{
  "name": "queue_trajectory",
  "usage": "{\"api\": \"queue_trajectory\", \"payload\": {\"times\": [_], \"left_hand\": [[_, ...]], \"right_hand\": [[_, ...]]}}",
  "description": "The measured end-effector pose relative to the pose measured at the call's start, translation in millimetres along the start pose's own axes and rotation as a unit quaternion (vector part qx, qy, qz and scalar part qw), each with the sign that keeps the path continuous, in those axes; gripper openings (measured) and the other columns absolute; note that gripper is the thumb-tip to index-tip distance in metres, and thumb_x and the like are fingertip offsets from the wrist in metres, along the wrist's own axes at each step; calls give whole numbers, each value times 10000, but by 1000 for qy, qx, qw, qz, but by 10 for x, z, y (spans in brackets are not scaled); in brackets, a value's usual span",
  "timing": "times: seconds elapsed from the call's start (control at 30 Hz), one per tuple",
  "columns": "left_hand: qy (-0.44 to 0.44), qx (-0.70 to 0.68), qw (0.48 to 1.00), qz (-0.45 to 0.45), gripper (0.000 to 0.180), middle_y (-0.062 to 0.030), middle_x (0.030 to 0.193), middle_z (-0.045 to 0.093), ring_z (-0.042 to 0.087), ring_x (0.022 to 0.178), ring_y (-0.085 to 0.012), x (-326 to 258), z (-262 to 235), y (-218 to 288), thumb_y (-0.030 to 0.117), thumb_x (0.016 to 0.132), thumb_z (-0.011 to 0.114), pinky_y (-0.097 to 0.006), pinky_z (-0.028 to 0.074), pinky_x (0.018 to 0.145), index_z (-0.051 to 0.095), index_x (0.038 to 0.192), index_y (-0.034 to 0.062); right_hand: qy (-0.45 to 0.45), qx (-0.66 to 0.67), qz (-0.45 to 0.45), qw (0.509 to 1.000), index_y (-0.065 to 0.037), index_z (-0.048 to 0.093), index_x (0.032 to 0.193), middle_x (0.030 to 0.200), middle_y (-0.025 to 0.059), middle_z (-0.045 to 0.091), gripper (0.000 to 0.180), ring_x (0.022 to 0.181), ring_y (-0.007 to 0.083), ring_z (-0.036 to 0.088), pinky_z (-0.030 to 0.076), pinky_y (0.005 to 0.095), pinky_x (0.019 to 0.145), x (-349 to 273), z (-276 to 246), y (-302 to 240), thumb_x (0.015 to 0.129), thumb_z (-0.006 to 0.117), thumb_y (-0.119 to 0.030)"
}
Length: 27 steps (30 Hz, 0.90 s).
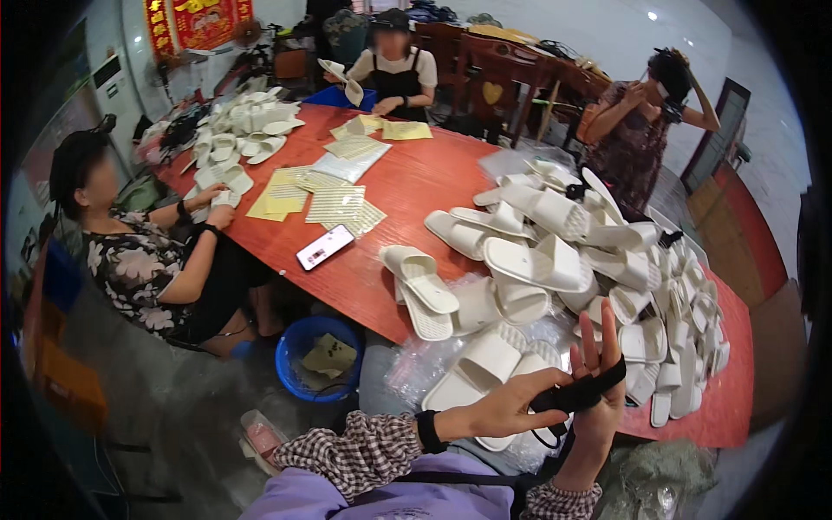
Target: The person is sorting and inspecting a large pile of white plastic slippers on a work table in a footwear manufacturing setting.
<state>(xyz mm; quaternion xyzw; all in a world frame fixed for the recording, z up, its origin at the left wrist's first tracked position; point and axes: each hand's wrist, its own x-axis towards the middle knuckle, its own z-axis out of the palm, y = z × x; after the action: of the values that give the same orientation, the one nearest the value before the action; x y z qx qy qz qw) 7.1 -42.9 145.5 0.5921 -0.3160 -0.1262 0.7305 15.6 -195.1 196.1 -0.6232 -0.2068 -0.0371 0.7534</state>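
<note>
- Directions follow a clock dial centred on the view, 12 o'clock at the upper edge.
- Left hand (505, 406), at 5 o'clock: closed, thumb and fingers pinching a black strap (582, 394); a black wristband (428, 431) and a checked sleeve (368, 451) lie behind it.
- Right hand (596, 426), at 4 o'clock: open and upright, fingers extended towards 12 o'clock, gripping nothing; the strap, also at 4 o'clock, crosses its palm.
- Large heap of white slippers (542, 264), at 3 o'clock, on a red table (433, 178), just beyond both hands.
- Phone (326, 247), at 9 o'clock, lying near the table edge, with patterned yellow sheets (334, 206) beside it at 10 o'clock.
- Second slipper heap (251, 117), further out at 10 o'clock.
- Blue basin (291, 340), between 7 and 8 o'clock, on the floor, containing a yellowish sheet.
- Co-workers: one seated at 9 o'clock; one at 12 o'clock, raising a slipper; one at 2 o'clock, arms lifted to the head.
</note>
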Motion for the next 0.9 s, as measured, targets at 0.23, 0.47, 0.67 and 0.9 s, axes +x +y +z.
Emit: {"api": "queue_trajectory", "payload": {"times": [0.23,0.47,0.67,0.9], "left_hand": [[23,32,999,-23,399,-83,990,631,651,893,-151,1,91,-212,157,910,669,-282,512,782,491,1232,5],[-14,102,995,-15,453,-120,1039,605,608,971,-227,-49,408,-458,223,870,714,-339,486,844,525,1226,17],[42,98,989,-101,599,-141,1149,590,606,1020,-245,14,426,-453,181,808,776,-336,465,899,444,1274,6],[19,48,993,-109,567,-147,1159,565,597,1063,-233,-12,513,-431,165,823,763,-355,472,914,436,1254,-2]], "right_hand": [[34,-269,-81,959,-76,208,1535,1616,148,51,714,1492,306,39,98,493,1178,56,-152,248,934,538,-272],[176,-294,-59,938,19,479,1358,1459,168,402,392,1377,286,348,238,387,1146,272,-407,528,1036,403,-191],[124,166,21,978,34,556,1192,1202,129,592,239,1160,195,558,426,385,1064,343,-429,543,1012,471,-99],[143,433,94,885,26,565,1132,1114,118,621,189,1049,203,622,524,343,948,357,-486,469,988,496,-73]]}}
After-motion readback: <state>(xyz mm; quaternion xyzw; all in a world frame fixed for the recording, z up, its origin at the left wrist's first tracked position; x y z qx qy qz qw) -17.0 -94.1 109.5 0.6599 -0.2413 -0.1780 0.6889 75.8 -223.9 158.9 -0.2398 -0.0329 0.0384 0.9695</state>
